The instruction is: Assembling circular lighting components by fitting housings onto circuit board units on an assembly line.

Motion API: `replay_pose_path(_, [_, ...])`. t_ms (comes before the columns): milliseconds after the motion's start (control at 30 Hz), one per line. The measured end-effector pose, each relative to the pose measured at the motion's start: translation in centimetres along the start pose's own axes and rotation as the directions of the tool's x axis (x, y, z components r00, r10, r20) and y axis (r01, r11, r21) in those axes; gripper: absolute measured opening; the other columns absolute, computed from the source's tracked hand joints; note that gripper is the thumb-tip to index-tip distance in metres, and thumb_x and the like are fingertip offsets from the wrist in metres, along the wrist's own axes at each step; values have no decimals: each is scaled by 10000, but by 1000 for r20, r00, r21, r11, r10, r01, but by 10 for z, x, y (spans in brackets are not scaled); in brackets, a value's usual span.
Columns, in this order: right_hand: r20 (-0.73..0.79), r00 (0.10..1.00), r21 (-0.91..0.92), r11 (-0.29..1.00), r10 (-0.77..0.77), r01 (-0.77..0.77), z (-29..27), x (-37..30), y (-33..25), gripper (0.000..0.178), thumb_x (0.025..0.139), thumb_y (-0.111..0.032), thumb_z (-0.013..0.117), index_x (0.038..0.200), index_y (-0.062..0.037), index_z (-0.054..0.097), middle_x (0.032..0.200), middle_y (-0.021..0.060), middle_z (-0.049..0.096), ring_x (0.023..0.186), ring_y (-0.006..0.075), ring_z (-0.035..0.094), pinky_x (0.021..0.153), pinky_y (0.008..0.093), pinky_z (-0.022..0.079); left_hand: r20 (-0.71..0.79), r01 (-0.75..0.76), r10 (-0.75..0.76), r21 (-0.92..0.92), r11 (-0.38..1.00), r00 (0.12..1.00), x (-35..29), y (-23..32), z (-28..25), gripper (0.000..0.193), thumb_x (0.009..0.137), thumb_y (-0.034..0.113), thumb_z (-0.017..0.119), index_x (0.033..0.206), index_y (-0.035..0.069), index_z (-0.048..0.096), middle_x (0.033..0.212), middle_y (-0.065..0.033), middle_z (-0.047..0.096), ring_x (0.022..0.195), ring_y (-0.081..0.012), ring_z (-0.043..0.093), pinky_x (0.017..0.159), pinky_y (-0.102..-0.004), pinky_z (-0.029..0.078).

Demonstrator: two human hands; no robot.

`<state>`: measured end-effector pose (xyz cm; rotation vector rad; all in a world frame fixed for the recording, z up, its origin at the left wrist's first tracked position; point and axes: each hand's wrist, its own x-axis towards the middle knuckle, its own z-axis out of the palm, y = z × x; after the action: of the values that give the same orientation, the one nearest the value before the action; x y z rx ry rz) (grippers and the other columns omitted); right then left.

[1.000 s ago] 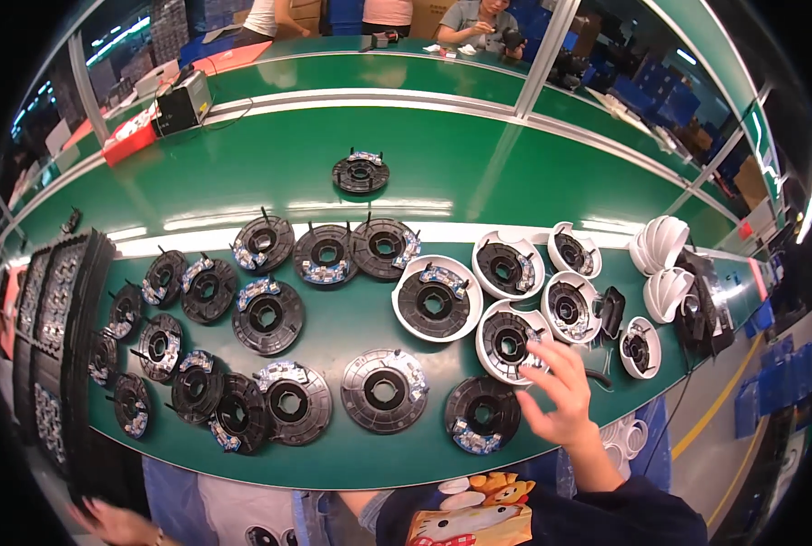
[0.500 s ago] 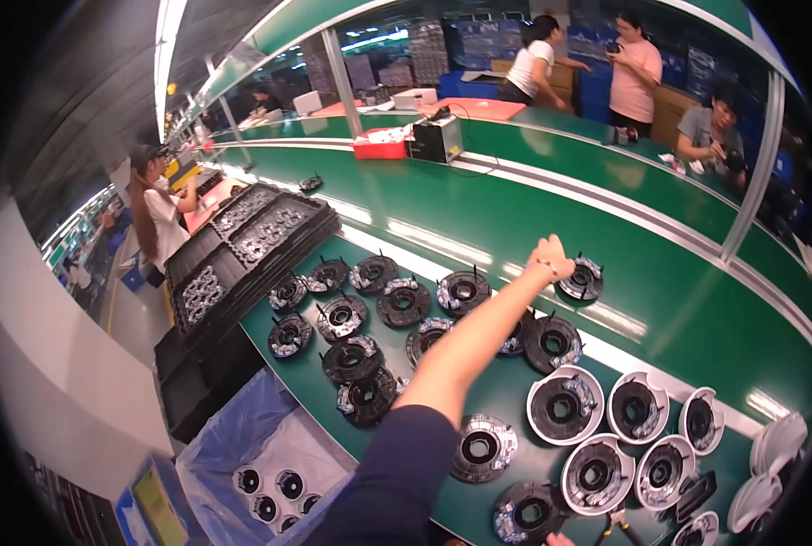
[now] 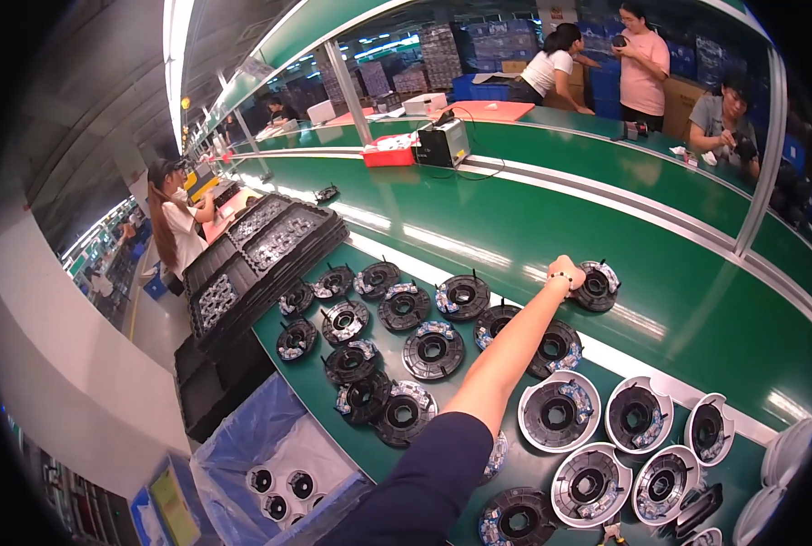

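Note:
My left arm stretches across the bench. My left hand (image 3: 564, 270) is closed on the near edge of a black round housing (image 3: 598, 288) with small circuit boards, on the green conveyor belt. Its fingertips are partly hidden behind the hand. Under and beside my forearm lie several similar black housings, among them one in the middle (image 3: 433, 351) and one to the right (image 3: 556, 348). To the right stand several white round shells (image 3: 559, 411) with black housings inside. My right hand is out of view.
Stacked black trays (image 3: 269, 246) with small parts stand at the left. Below them is a blue-lined bin (image 3: 242, 432) holding round white parts. Pliers (image 3: 612, 533) lie at the bottom edge. A red bin (image 3: 390, 152) and dark box (image 3: 443, 143) stand beyond the belt; co-workers are farther off.
My left hand has moved from beside the far housing to close on its edge. The right-hand fingertips at the lower edge have left view. The whole view has shifted slightly.

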<state>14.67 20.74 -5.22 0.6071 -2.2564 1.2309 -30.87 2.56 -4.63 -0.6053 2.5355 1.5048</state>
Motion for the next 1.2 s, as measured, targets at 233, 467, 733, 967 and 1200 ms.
replay_pose_path(233, [24, 1000, 59, 998, 16, -17, 1, 10, 4, 227, 642, 36, 543, 856, -40, 554, 950, 123, 568, 874, 306, 538, 752, 385, 436, -63, -408, 432, 234, 883, 900, -1, 9, -75, 164, 569, 183, 635, 701, 86, 635, 746, -99, 623, 677, -187, 601, 649, -286, 484])
replay_pose_path(467, [48, 996, 82, 994, 71, -75, 3, -4, 18, 237, 561, -21, 585, 789, -83, 598, 916, 48, 584, 882, 231, 523, 721, 355, 477, 253, -434, 406, 63, 899, 878, -148, -19, -168, 219, 791, 138, 519, 995, 60, 530, 810, 38, 531, 659, -24, 448, 502, -153, 342])
replay_pose_path(733, [84, 996, 138, 990, -6, -6, 6, -6, 16, 226, 584, -39, 587, 808, -64, 604, 940, 62, 583, 895, 238, 524, 737, 362, 478, 333, -424, 347, 194, 884, 876, -178, -105, -168, 173, 751, -28, 510, 924, -29, 513, 794, -35, 564, 705, -68, 532, 634, -203, 434])
replay_pose_path(967, [5, 1000, 73, 997, 20, -20, 9, -5, 16, 214, 592, -20, 584, 803, -53, 603, 932, 73, 588, 877, 241, 534, 734, 359, 479, 417, -503, 381, 236, 832, 825, -173, -113, -142, 179, 736, -16, 528, 914, -31, 538, 746, -44, 580, 657, -49, 516, 600, -206, 427])
replay_pose_path(1200, [-19, 1000, 99, 995, 2, 0, 9, -5, 18, 212, 598, -13, 585, 807, -45, 602, 933, 84, 588, 881, 246, 537, 736, 364, 476, 343, -794, 734, 422, 437, 586, -205, -78, -112, 171, 684, -12, 545, 855, -17, 555, 835, -134, 578, 753, -227, 577, 676, -292, 452])
